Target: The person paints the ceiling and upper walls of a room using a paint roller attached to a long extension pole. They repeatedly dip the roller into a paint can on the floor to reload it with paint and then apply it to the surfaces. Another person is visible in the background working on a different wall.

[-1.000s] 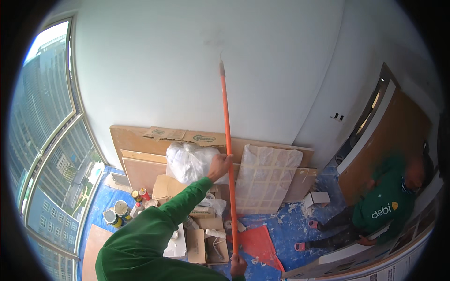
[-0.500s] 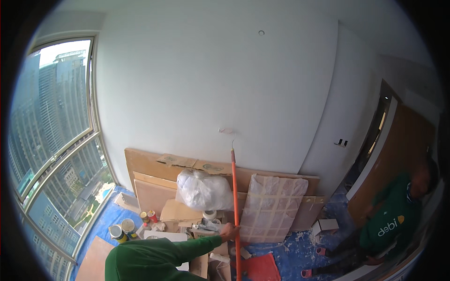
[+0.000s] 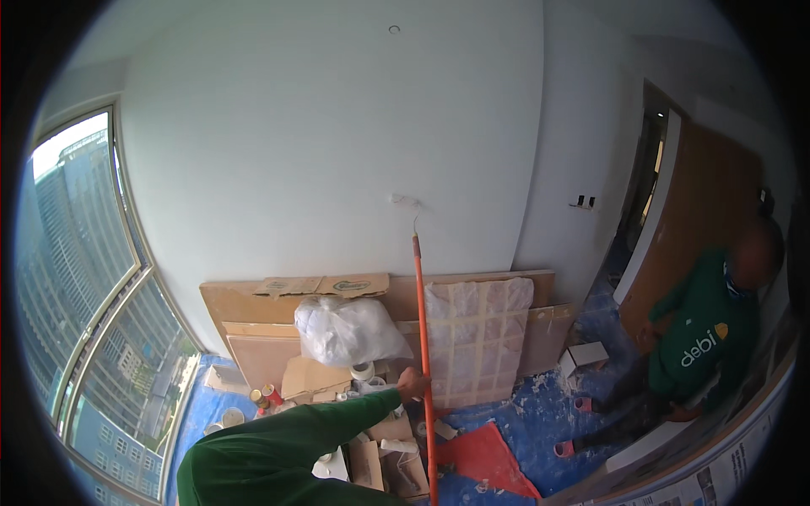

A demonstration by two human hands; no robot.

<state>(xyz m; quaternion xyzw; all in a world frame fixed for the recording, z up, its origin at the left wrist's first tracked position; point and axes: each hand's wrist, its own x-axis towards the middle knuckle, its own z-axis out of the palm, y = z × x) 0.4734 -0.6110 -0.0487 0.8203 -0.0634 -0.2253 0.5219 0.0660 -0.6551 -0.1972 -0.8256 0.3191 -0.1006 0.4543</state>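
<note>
My left hand [image 3: 413, 384], at the end of a green sleeve, is wrapped round the orange pole [image 3: 422, 329] of a paint roller. The pole rises from the lower edge of the view and leans slightly left. At its top a bent wire frame carries a whitish roller head [image 3: 405, 201], which appears to be against the pale wall [image 3: 337, 126]. My right hand does not show, and the pole's lower end is cut off by the edge of the view.
Boards [image 3: 240, 295], a white plastic bag [image 3: 346, 331] and a wrapped panel [image 3: 477, 341] stand along the wall. Blue sheeting [image 3: 540, 413] and a red sheet [image 3: 489, 460] cover the floor. Another person [image 3: 709, 329] in green is at the right near a wooden door [image 3: 717, 190]. A window [image 3: 93, 253] is at left.
The view has shifted, and the wall now sits further left in it. The roller head has moved right along the wall and somewhat up. My left hand keeps its hold on the pole.
</note>
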